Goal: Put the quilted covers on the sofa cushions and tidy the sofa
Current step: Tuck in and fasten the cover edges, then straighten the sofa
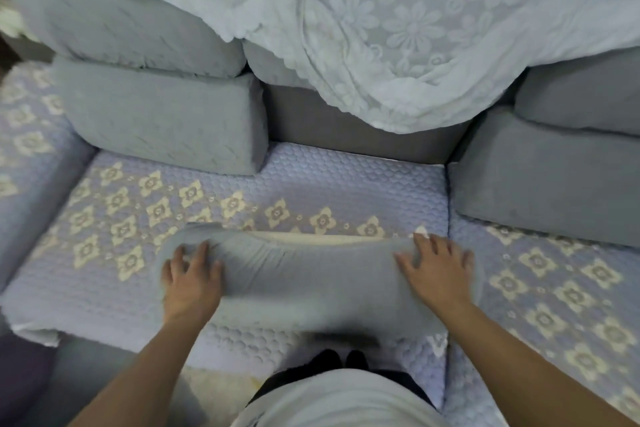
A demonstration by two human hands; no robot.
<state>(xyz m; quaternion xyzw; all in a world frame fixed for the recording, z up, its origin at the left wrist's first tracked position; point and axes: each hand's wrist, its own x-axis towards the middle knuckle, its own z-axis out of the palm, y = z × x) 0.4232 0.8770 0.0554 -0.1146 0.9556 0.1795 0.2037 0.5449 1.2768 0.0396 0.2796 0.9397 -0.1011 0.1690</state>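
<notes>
A grey cushion [311, 274] lies across the front of the middle seat, with a cream strip showing along its far edge. My left hand [192, 276] grips its left end, fingers curled into the fabric. My right hand [438, 267] presses on its right end with fingers spread. The seat beneath wears a lilac quilted cover [311, 184] with cream flower motifs. The same quilted cover lies on the right seat [554, 288] and the left seat [27, 142].
Two grey cushions [162, 114] are stacked at the back left, and two more [554, 170] at the back right. A white lace throw [381, 45] hangs rumpled over the sofa back. Between the stacks the dark grey sofa back [329, 125] shows.
</notes>
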